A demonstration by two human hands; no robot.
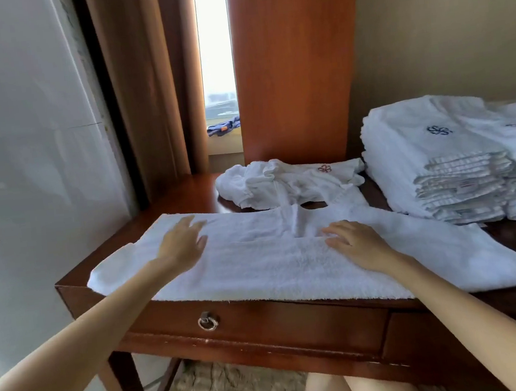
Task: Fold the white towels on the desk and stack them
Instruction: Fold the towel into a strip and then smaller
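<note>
White terry towel [273, 267] lies spread on the table [186, 190], just left of the folded stack [437, 157]. A crumpled towel [287, 179] also sits left of the stack, farther back. Left hand [182, 243] and right hand [355, 242] lie flat on the spread cloth, fingers straight, gripping nothing. Judgement: soft, light, limp, grippy pile. Pinch the corners farthest from the stack.

Fluffy terry-cloth towel [273, 267] (matt); glossy varnished wooden desk [264, 325]; ring pull [207, 321] seemingly shiny metal.
</note>
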